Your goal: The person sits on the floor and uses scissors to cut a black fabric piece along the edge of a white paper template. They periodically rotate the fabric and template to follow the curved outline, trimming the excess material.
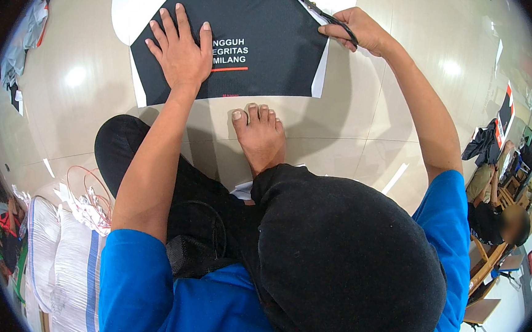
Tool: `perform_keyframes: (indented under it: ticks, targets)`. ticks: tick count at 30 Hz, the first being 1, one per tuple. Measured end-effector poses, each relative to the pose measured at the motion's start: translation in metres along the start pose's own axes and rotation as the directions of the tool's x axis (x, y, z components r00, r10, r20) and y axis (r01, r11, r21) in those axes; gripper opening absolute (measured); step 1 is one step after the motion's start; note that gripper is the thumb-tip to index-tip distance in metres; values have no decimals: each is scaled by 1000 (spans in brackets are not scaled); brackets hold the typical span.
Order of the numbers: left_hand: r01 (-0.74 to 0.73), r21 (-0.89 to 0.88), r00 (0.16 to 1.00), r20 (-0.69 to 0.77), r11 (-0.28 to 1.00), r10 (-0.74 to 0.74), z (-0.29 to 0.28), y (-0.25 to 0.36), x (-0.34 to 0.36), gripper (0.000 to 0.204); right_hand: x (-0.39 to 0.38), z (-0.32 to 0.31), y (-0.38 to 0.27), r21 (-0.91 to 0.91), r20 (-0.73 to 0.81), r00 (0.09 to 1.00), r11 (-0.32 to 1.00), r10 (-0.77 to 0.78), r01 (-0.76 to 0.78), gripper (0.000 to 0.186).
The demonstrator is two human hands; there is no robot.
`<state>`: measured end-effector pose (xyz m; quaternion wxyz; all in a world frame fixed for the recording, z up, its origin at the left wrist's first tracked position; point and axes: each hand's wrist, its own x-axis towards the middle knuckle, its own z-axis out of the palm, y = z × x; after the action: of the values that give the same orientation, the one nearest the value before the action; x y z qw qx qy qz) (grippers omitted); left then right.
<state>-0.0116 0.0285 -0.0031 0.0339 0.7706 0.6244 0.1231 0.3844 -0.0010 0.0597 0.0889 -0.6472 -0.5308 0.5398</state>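
Left hand (pixel 184 55) is spread flat on the black panel (pixel 270 21), fingers fanned; right hand (pixel 363 32) is closed around the black handles of the scissors (pixel 340 24). Whether the blades are parted I cannot tell, since their tips run out of view.

The panel lies flat on the floor (pixel 335 152), white lettering and an orange bar facing up. Along its right side, where the blades lie, runs a white strip (pixel 320 74); a matching white margin (pixel 138 83) borders the left side. Trimming off the right-hand white looks like the step in hand, with the left side apparently not yet cut. The next move calls for steady pressure from the flat palm and blades guided along the colour line, not into the black.

Past the far edge shows a white piece (pixel 129 8). Just beside the near edge rests a bare foot (pixel 259 131).

Farther off on the floor, at lower left, stand bulging white sacks (pixel 73 270); their contents are hidden. Beside them lies a tangle of orange cord (pixel 86 181). Well apart, at right, is a co-worker (pixel 485 221).
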Motion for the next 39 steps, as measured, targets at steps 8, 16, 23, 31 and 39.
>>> perform_keyframes:
  ticks: [8,16,23,31,39]
  targets:
    - [-13,-38,1000,-20,999,13,1,-2,-1,80,-3,-1,-10,20,-9,1000,999,27,-27,44]
    - [-7,-40,1000,-20,999,6,0,-1,0,79,10,2,-18,-6,-11,1000,1000,19,-19,46]
    - [-5,-44,1000,-19,999,4,0,-1,0,79,16,-3,-22,-12,-14,1000,1000,26,-26,45]
    - [-2,-43,1000,-17,999,1,1,0,0,79,20,-7,-19,-8,2,1000,1000,16,-16,41]
    - [-1,-38,1000,-15,999,1,0,0,0,79,20,-10,-16,-51,-7,1000,999,8,-8,38]
